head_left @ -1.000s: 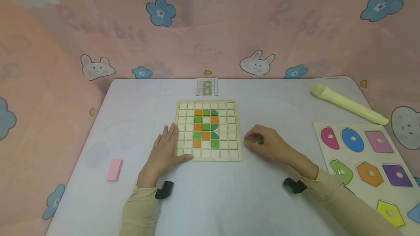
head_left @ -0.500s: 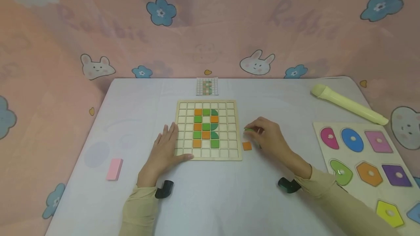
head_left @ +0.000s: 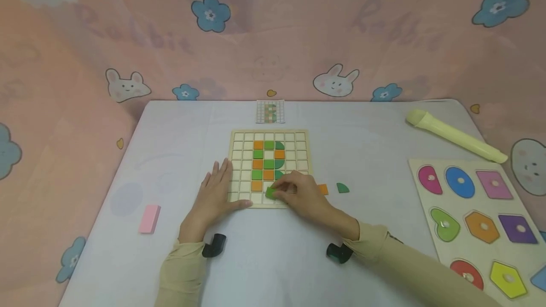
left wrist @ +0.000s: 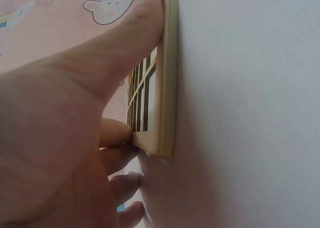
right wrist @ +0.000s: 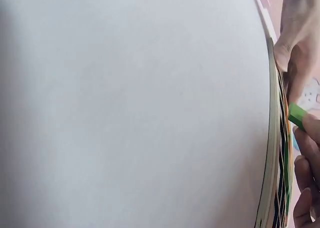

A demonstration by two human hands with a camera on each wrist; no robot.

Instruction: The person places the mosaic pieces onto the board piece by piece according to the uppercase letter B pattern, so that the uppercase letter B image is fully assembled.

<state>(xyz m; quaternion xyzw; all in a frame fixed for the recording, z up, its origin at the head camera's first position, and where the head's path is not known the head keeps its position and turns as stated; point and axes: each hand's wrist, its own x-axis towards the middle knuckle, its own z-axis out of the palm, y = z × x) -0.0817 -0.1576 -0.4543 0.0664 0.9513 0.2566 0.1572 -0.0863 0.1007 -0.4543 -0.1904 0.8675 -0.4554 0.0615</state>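
A wooden grid board [head_left: 301,146] lies mid-table, with orange, green and dark green tiles forming a letter-like pattern. My left hand [head_left: 212,198] rests along its left side, fingers straight, thumb on the front rim. In the left wrist view that thumb lies over the board's edge [left wrist: 170,87]. My right hand [head_left: 308,197] pinches a green square tile [head_left: 270,193] over the lower middle cells; the right wrist view shows the tile [right wrist: 297,117] between thumb and fingertips. Right of the board lie an orange tile [head_left: 323,189], partly hidden by the hand, and a dark green quarter-round tile [head_left: 342,188].
A small printed card [head_left: 270,112] with a similar pattern lies behind the board. At left is a pink block [head_left: 149,219]. On the right are a pale green microphone-shaped object [head_left: 456,135] and a knobbed shape puzzle [head_left: 462,194]. A pink patterned cloth [head_left: 273,37] hangs behind the table.
My right hand has set down the orange tile beside the board, then moved left over the board with the green tile. The quarter-round tile now lies on the table. My left hand stays put.
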